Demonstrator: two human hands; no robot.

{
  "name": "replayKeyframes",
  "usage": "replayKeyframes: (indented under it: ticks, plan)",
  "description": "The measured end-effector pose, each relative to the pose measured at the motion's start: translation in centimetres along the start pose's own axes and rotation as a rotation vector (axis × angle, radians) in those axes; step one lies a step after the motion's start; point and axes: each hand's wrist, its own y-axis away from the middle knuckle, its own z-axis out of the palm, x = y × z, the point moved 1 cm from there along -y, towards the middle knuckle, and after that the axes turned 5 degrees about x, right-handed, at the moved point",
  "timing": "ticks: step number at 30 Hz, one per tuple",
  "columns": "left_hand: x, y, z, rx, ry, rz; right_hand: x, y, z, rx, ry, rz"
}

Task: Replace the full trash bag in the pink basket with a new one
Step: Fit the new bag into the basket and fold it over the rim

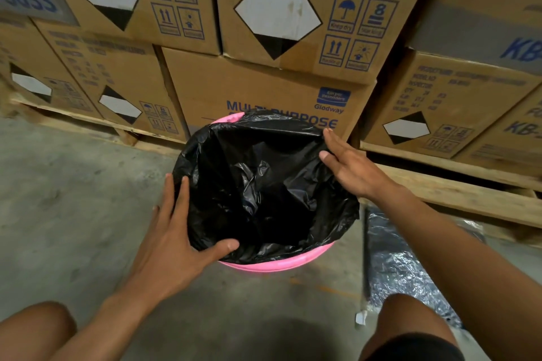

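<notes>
Flat-handed grip (176, 231) on crinkled black bag (264, 184)

Pink basket (275, 265) upright on floor, lined with crinkled black trash bag (264, 184), mouth open, draped over rim.

Cardboard boxes (264, 88) printed with blue text and black-and-white diamonds are stacked on wooden pallets (457, 184) along the far edge of the concrete floor (73, 199). A crumpled silvery sheet (396, 267) is spread on the floor beside the right pallet.
</notes>
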Motion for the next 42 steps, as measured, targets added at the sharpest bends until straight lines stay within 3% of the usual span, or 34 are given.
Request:
replayKeyframes:
  ticks: [4,8,10,12,18,25,29,36,40,42]
  plan:
    - [-0.3,0.6,0.3,0.073,-0.051,0.074,-0.4,0.9,-0.4,0.038,0.047,0.006]
    - [1.4,2.1,0.4,0.258,-0.072,0.465,-3.4,3.1,-1.5,0.194,0.171,-0.171]
    - [2.7,3.3,0.8,0.305,-0.060,0.694,-4.4,5.1,-1.2,0.186,0.189,-0.297]
    - [3.5,4.2,1.3,0.298,-0.065,0.795,-4.2,7.6,-0.3,0.119,0.213,-0.436]
    - [3.0,4.4,2.5,0.255,-0.014,0.767,-1.9,12.9,1.7,0.092,0.157,-0.700]
    - [3.1,3.7,2.1,0.234,0.071,0.665,-1.3,12.8,1.9,0.082,-0.051,-0.612]
    - [3.0,4.6,2.1,0.300,-0.074,0.794,-1.6,13.3,1.8,0.057,-0.064,-0.634]
    - [1.7,5.1,2.9,0.270,-0.239,0.919,-1.4,13.7,1.6,0.017,0.016,-0.633]
    - [3.2,5.3,1.6,0.350,-0.127,0.813,-2.2,13.7,0.7,0.102,0.026,-0.561]
    - [4.0,4.5,0.7,0.453,-0.022,0.630,-3.1,12.7,0.2,0.242,0.044,-0.520]
